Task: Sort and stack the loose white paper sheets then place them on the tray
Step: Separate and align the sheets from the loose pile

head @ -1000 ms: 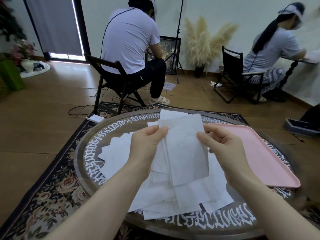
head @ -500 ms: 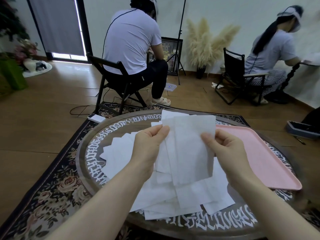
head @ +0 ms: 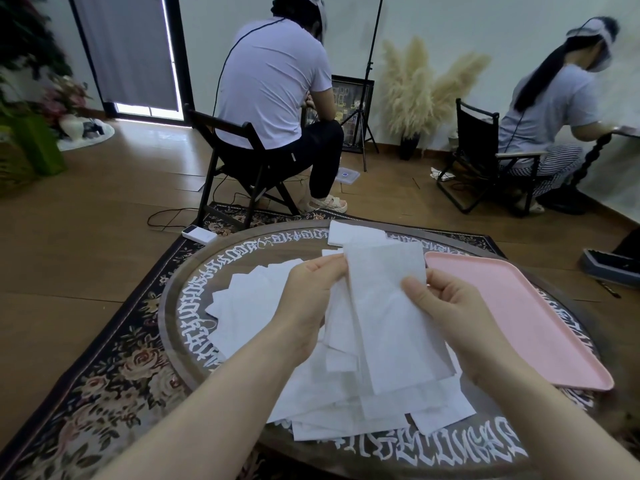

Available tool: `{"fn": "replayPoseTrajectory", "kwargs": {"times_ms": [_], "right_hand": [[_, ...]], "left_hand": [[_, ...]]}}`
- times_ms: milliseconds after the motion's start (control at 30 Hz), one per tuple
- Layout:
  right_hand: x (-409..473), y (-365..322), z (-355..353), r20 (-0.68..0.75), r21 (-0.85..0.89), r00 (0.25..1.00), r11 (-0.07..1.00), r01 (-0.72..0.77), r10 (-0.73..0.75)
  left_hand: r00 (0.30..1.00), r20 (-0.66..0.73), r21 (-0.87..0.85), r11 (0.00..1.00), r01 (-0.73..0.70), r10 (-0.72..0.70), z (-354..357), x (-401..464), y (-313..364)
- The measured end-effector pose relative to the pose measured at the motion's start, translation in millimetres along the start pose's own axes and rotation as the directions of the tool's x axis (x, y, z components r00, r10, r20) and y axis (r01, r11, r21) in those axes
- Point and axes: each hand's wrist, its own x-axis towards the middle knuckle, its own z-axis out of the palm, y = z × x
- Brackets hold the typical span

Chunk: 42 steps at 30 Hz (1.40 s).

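Over the table: both hands are up above the round dark wooden table (head: 173,317) with white lettering round its rim
Left hand: left hand (head: 308,306) pinches the upper left edge of the held white paper sheets (head: 388,317), fingertips and thumb closed on the paper
Right hand: right hand (head: 446,313) grips the right edge of the same sheets, thumb lying across the front face
Held sheets: a few thin white rectangles, fanned and hanging tilted between the two hands, lifted clear of the pile
Loose pile: scattered white paper sheets (head: 249,306) lie overlapping on the table, spreading left of the hands and below them toward the near rim
Tray: flat pink plastic tray (head: 519,323) sits on the right side of the table, just beside the right hand, its surface bare
Under the table: dark floral rug (head: 104,382) on a wooden floor
Background: two people in white shirts sit on dark folding chairs, backs turned
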Motion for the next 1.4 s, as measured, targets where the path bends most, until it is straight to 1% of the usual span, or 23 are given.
{"fn": "replayPoseTrajectory", "kwargs": {"times_ms": [233,400,700,867,1000,1033,1067,1100,1167,1233,1267,1300,1333,1400], "right_hand": [[-2.7,-2.3,1.9,-0.027,0.041,1.0,0.999,0.004,-0.003],[-3.6,-3.8,2.8,-0.025,0.036,1.0,0.999,-0.006,0.007],[-3.0,-3.9,2.6,-0.01,0.015,1.0,1.0,0.013,-0.013],[-2.0,-2.5,2.7,-0.023,0.013,1.0,1.0,0.012,-0.012],[-3.4,-2.9,3.6,-0.012,0.03,1.0,1.0,0.008,-0.007],[-4.2,-3.2,4.4,-0.023,0.016,0.999,1.0,0.026,-0.025],[-4.5,-3.6,4.9,-0.048,-0.038,0.996,0.996,0.077,-0.079],[-4.5,-5.0,5.2,-0.079,-0.132,0.983,0.98,0.152,-0.163],[-5.3,-10.3,4.5,-0.095,-0.344,0.93,0.888,0.304,-0.355],[-7.4,-18.3,3.5,-0.015,-0.482,0.866,0.762,0.432,-0.5],[-8.1,-20.4,3.2,0.045,-0.53,0.85,0.709,0.465,-0.524],[-8.4,-21.0,3.2,0.095,-0.563,0.853,0.678,0.471,-0.514],[-7.6,-20.0,2.7,0.129,-0.578,0.87,0.677,0.455,-0.475],[-5.4,-17.4,2.8,0.153,-0.559,0.92,0.736,0.382,-0.361]], "left_hand": [[1.0,-0.019,0.027,0.999,0.024,-0.024,-1.6,-0.9,1.3],[0.999,-0.033,0.014,0.999,0.032,-0.031,-0.7,-2.1,2.3],[1.0,-0.009,0.041,0.999,0.022,-0.021,-1.6,-4.6,4.6],[0.998,0.018,-0.007,0.999,0.053,-0.053,-0.6,-4.6,3.8],[0.999,0.041,-0.014,1.0,-0.013,0.014,-0.1,-8.2,3.5],[0.999,0.035,-0.006,1.0,-0.029,0.029,-0.6,-8.4,3.4],[0.999,0.032,0.008,0.999,-0.045,0.044,-1.4,-7.9,3.0],[0.998,0.034,0.03,0.998,-0.063,0.062,-2.6,-7.1,2.9],[0.993,0.07,0.095,0.99,-0.1,0.093,-4.0,-6.4,3.0],[0.984,0.147,0.172,0.977,-0.124,0.099,-4.6,-7.5,2.6],[0.977,0.19,0.209,0.969,-0.132,0.092,-4.7,-8.8,1.9],[0.971,0.227,0.237,0.962,-0.137,0.082,-4.4,-10.0,1.3],[0.966,0.249,0.256,0.957,-0.139,0.073,-4.4,-10.9,0.7],[0.967,0.245,0.272,0.952,-0.143,0.075,-4.3,-11.1,0.1]]}}
